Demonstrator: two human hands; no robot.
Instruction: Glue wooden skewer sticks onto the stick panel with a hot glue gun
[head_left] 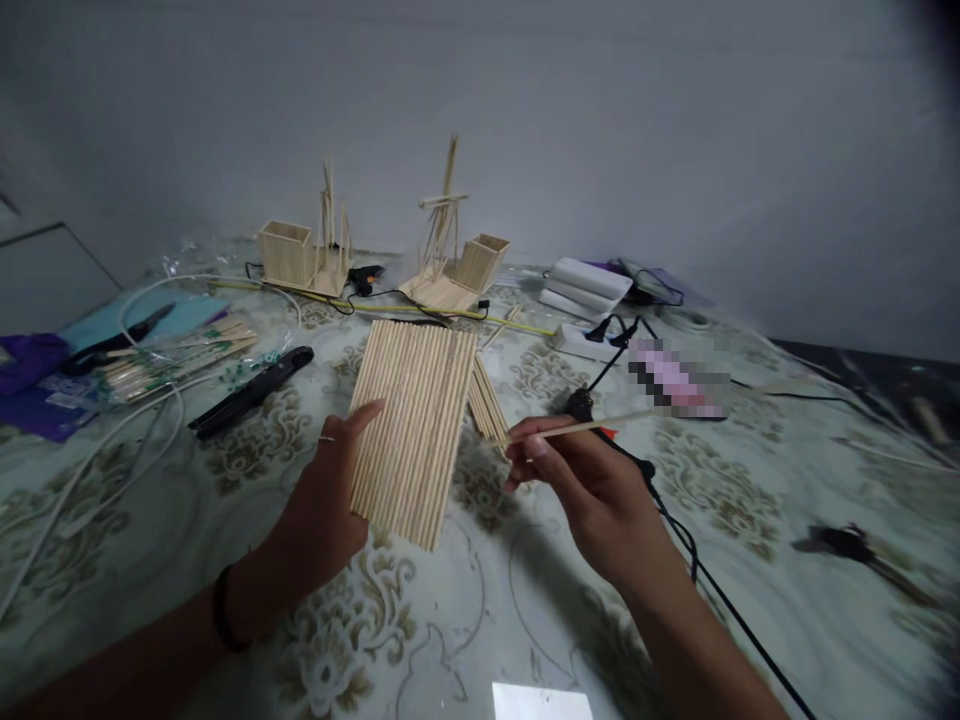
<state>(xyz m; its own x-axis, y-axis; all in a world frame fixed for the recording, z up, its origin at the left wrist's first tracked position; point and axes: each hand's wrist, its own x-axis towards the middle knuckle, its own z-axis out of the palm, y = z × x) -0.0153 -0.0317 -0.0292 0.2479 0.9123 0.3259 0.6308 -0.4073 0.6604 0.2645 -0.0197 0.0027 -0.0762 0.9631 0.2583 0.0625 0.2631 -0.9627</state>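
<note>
My left hand [324,500] grips the left edge of a flat panel of glued wooden sticks [416,425], held tilted above the patterned cloth. My right hand [592,490] pinches a single thin wooden stick [592,427] that points to the right. It also seems to hold a black glue gun [581,405] whose black cord [697,570] trails toward the near right. A second stick panel [487,400] lies on the cloth behind the held one.
Two small stick models [304,255] [457,270] stand at the back near the wall. A black tool [251,392], a bag of sticks [172,360], white cables [112,450] and purple packaging [37,385] lie at left. A power strip [589,342] and white boxes [585,285] sit at right.
</note>
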